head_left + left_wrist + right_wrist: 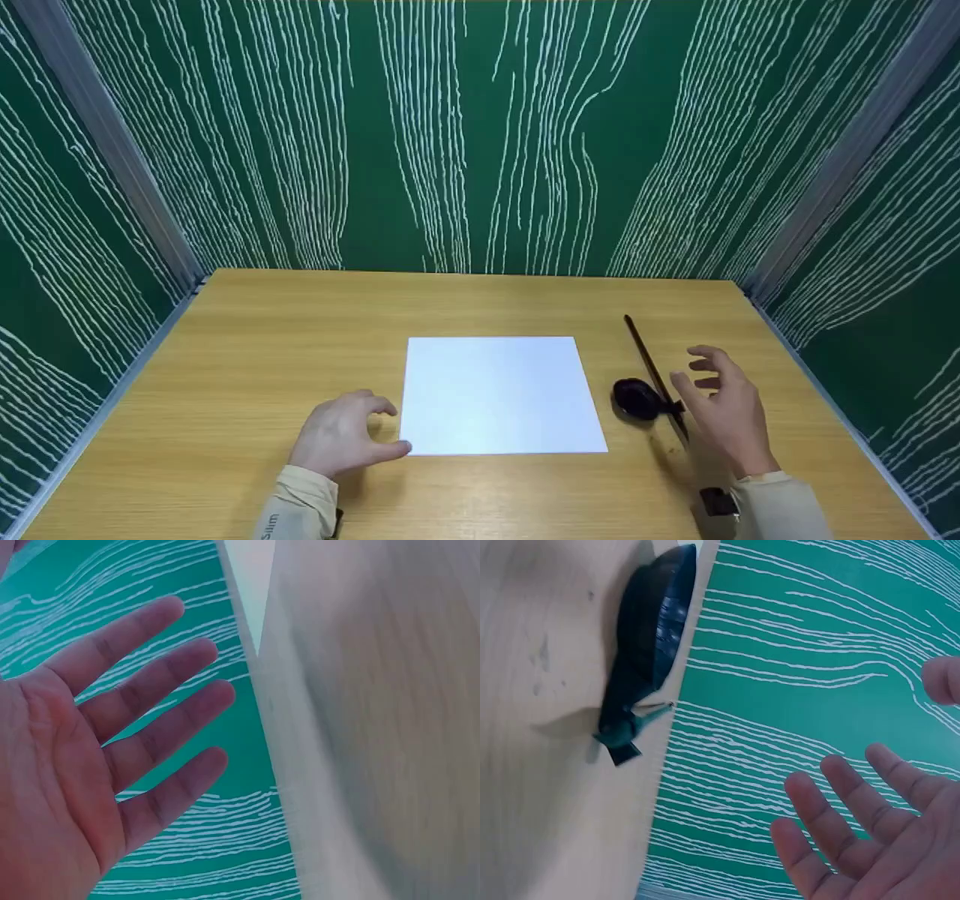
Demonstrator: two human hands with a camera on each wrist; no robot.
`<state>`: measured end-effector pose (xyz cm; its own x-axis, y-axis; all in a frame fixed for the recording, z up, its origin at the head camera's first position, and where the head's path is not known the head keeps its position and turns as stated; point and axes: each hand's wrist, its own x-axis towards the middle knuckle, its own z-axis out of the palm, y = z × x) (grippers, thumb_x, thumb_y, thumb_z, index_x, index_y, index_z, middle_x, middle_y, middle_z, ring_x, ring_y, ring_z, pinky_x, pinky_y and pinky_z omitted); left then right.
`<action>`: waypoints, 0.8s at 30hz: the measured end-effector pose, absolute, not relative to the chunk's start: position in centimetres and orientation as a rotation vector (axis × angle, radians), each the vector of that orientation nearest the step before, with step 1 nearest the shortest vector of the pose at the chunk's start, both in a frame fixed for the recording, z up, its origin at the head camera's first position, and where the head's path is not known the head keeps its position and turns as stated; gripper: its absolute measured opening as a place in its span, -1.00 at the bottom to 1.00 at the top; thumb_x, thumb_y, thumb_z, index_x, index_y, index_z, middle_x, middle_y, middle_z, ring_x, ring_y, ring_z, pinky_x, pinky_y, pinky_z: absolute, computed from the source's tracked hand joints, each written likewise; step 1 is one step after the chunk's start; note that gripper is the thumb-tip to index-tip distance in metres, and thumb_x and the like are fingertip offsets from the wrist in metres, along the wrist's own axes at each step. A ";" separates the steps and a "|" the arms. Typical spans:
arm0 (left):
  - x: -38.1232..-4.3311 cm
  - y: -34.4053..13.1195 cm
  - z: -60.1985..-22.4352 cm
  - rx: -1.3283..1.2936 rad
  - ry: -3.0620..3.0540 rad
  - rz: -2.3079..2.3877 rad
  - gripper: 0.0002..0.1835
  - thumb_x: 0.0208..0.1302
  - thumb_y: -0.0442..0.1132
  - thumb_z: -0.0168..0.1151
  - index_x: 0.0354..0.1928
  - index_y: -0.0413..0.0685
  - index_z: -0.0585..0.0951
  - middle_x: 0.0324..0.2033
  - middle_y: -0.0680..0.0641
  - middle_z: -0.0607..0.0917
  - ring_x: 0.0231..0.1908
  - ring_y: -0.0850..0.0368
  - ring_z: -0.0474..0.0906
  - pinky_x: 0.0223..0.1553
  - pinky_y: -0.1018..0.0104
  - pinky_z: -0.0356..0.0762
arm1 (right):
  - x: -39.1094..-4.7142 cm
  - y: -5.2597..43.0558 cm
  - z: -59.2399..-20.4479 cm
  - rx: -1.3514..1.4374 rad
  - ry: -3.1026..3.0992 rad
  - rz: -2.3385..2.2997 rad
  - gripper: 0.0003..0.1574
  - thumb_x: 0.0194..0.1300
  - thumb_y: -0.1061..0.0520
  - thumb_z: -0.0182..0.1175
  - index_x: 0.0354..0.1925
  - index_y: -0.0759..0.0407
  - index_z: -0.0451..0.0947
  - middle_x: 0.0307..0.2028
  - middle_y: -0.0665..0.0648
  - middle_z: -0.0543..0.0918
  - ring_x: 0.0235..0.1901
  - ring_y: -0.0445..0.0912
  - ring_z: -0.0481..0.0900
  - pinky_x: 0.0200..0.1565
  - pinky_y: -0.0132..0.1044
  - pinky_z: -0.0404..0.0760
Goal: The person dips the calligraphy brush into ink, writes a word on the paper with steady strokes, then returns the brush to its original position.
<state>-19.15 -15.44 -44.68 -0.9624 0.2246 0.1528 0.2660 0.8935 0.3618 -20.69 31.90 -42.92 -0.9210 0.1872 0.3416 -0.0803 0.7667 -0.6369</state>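
Observation:
A blank white sheet of paper (501,396) lies flat on the wooden table. My left hand (341,433) is at its lower left corner, fingers spread and holding nothing; whether the thumb tip touches the sheet I cannot tell. In the left wrist view the fingers (150,694) extend loosely. Right of the paper is a small round black dish (636,399) with a short side piece. A thin dark stick (643,349), its exact kind unclear, lies slanting beside the dish and over that piece. My right hand (724,409) hovers just right of them, loosely curved around nothing.
The light wooden table (300,315) meets green panels (382,172) with wavy white lines at the back and sides. Grey corner posts (847,150) stand left and right. Dark bands (718,501) sit at both wrists by the sleeves.

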 end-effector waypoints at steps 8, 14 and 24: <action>-19.6 -14.7 -45.6 -0.470 -2.976 -0.614 -0.49 -0.35 0.39 0.22 -0.37 0.26 0.63 -0.29 0.17 0.61 -0.26 0.17 0.52 -0.27 0.19 0.49 | -22.0 32.8 -43.7 -0.113 -2.614 1.005 -0.35 0.10 -0.32 -0.01 0.11 -0.10 0.27 -0.08 0.19 0.50 -0.20 0.08 0.50 -0.35 -0.08 0.55; -19.8 -14.4 -45.8 -0.489 -2.993 -0.599 -0.44 -0.37 0.40 0.22 -0.35 0.22 0.62 -0.30 0.13 0.59 -0.31 0.15 0.51 -0.31 0.15 0.49 | -23.5 33.1 -43.8 -0.150 -2.675 1.021 -0.30 0.08 -0.39 -0.05 0.11 -0.11 0.25 -0.06 0.20 0.47 -0.22 0.07 0.50 -0.43 -0.19 0.54; -19.4 -14.6 -46.4 -0.496 -3.032 -0.602 -0.39 -0.35 0.42 0.20 -0.29 0.19 0.61 -0.19 0.10 0.57 -0.17 0.06 0.51 -0.18 0.06 0.47 | -26.5 33.4 -44.0 -0.118 -2.791 0.994 -0.27 0.06 -0.42 -0.06 0.07 -0.05 0.28 -0.12 0.21 0.48 -0.35 0.02 0.48 -0.52 -0.31 0.45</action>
